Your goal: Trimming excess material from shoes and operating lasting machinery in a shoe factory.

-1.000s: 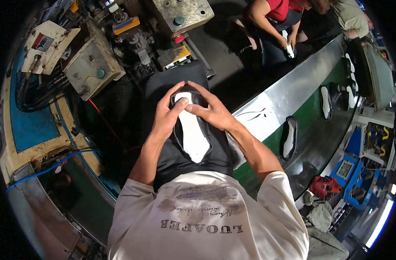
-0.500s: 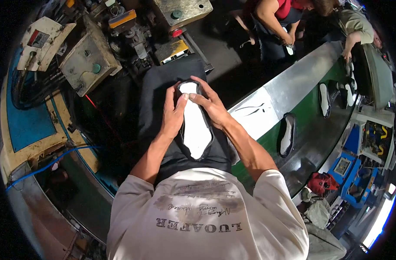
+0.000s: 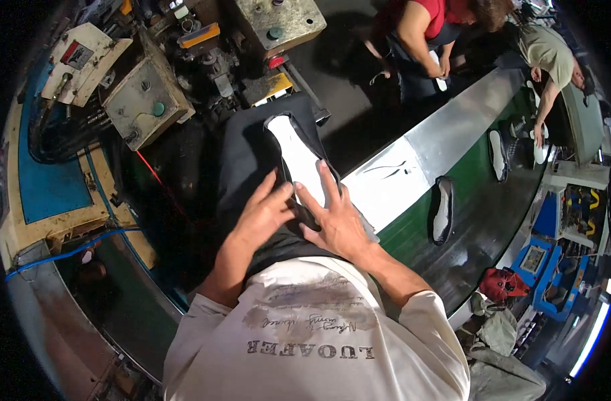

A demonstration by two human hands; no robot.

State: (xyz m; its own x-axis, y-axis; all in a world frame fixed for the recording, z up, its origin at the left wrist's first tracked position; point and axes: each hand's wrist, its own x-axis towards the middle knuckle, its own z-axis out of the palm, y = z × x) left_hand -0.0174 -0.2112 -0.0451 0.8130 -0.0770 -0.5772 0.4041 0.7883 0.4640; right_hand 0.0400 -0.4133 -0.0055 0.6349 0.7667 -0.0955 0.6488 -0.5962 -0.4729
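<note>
A dark shoe without an outsole lies across my lap, its white insole board facing up and a black rim around it. My right hand is on its near end, with the index and middle fingers across the white board and the thumb below at the near edge. At the left edge of the same end is my left hand. Its fingers are apart and slightly bent, the tips against the rim. Both hands hide the shoe's near end.
Right of my legs runs a green conveyor with a metal ledge. A similar shoe lies on it, and several others lie farther along. Two people work at the far right. Machine boxes stand at the left.
Both hands have slid from the shoe's far end to its near end. The thumbs have left the white board, and the shoe's far end now points more to the left.
</note>
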